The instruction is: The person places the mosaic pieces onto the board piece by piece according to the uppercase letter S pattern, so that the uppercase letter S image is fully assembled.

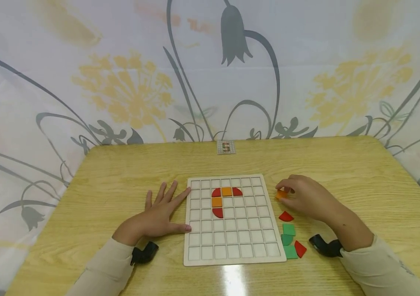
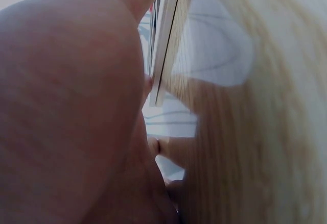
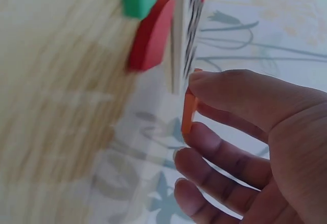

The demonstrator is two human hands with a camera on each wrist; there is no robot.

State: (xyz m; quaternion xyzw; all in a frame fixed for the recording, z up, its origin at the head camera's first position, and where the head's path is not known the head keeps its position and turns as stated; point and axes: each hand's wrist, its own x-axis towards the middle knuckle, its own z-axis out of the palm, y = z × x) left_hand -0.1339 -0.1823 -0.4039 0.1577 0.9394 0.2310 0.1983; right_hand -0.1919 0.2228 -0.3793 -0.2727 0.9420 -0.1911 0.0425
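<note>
A pale wooden grid board (image 1: 202, 236) lies on the table. In its upper cells sit two orange squares (image 1: 226, 191) and three red quarter-round pieces (image 1: 217, 212). My left hand (image 1: 158, 216) rests on the table with fingers spread, thumb and index tips at the board's left edge. Just right of the board, my right hand (image 1: 307, 197) pinches an orange square tile (image 3: 189, 109) between thumb and fingers. Below that hand lie a red quarter-round piece (image 1: 286, 216), green pieces (image 1: 289, 229) and another red quarter-round piece (image 1: 300, 249).
A small pattern card (image 1: 226, 147) showing a coloured figure on a grid lies at the table's far edge. Behind the wooden table (image 1: 128, 164) hangs a flower-printed cloth (image 1: 202, 82). Dark wrist-worn devices (image 1: 145, 252) sit at both sleeves.
</note>
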